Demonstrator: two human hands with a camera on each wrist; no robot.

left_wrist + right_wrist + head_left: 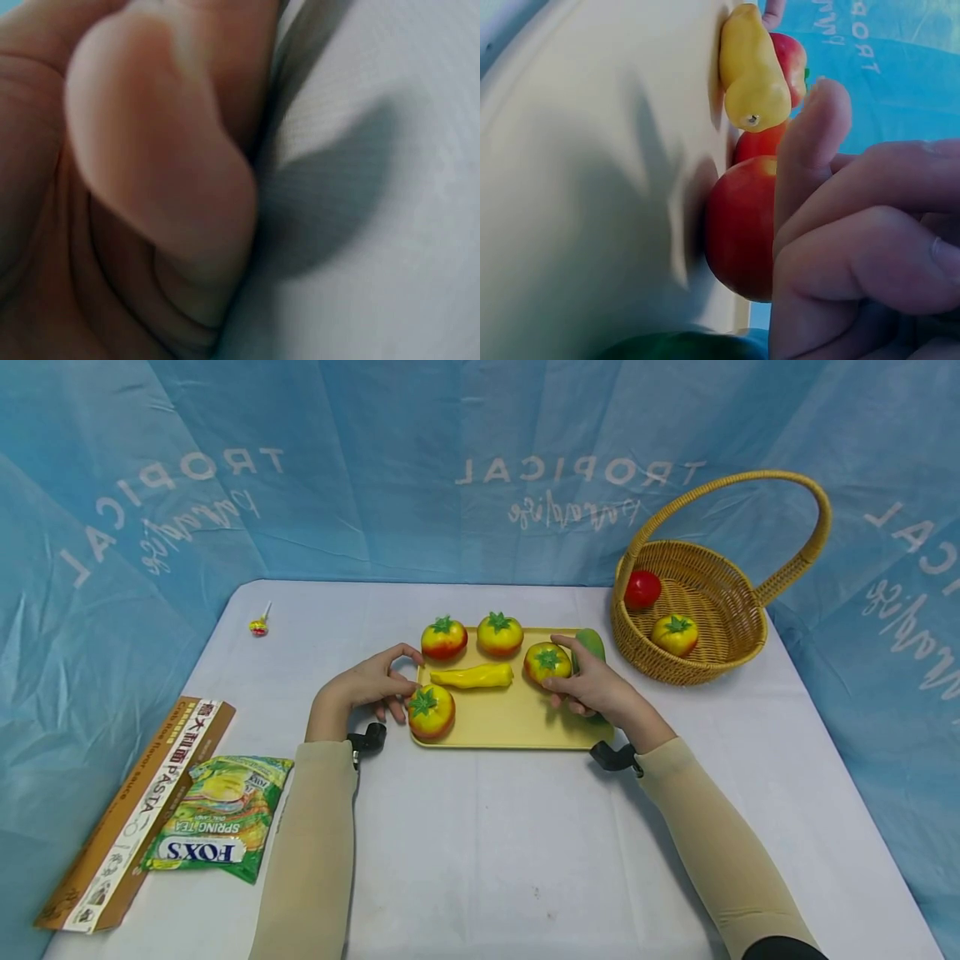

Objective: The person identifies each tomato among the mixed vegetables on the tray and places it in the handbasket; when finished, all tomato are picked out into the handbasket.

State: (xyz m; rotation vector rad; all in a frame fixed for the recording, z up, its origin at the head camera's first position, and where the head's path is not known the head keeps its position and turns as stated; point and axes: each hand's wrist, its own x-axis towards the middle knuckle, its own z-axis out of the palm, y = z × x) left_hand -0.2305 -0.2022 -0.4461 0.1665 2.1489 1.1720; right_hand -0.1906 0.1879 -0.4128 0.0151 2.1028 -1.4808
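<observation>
On the yellow tray [495, 737], my right hand [596, 681] holds a red-and-yellow tomato [547, 664] with a finger on its far side and another on its near side. That tomato's red underside [739, 229] shows beside the fingers in the right wrist view. Partly hidden behind this hand is a green fruit [590, 645]. My left hand [367, 681] is loosely bent at the tray's left edge, fingertips close to the front-left tomato [431, 712]; contact is unclear. Also on the tray are a long yellow pepper [472, 677], a back-left tomato [444, 638] and another tomato [500, 635].
A wicker basket [720, 664] with a tall handle stands at the back right, containing a red fruit [642, 589] and a tomato [675, 635]. Left lie a pasta box [127, 827], a green candy bag [225, 806] and a lollipop [258, 627].
</observation>
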